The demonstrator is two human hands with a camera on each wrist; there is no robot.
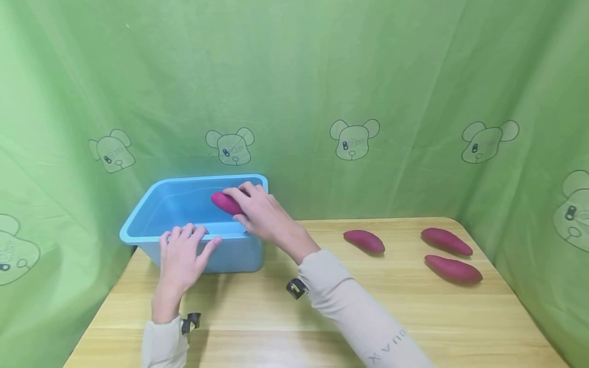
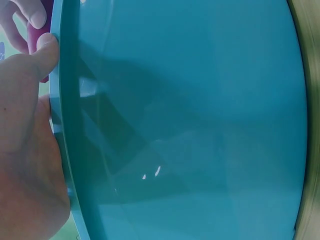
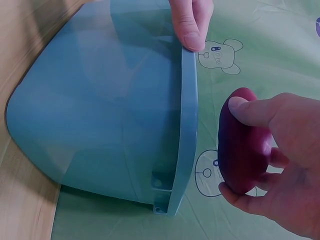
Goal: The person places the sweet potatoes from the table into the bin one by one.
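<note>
A blue plastic bin (image 1: 239, 255) stands at the left of the table. My left hand (image 1: 181, 258) holds its near rim, the fingers reaching over the edge and the thumb (image 3: 191, 40) against the rim in the right wrist view. My right hand (image 1: 264, 212) grips a purple-red sweet potato (image 1: 225, 203) above the bin's right part. In the right wrist view, that sweet potato (image 3: 240, 145) sits between thumb and fingers, apart from the rim. Part of the bin's floor is hidden behind the hands and the near wall.
Three more sweet potatoes lie on the wooden table (image 1: 322, 317): one right of centre (image 1: 364, 241), a far-right one (image 1: 446, 241) and a nearer one (image 1: 453, 269). A green curtain (image 1: 294, 76) with bear-head prints hangs behind and at both sides.
</note>
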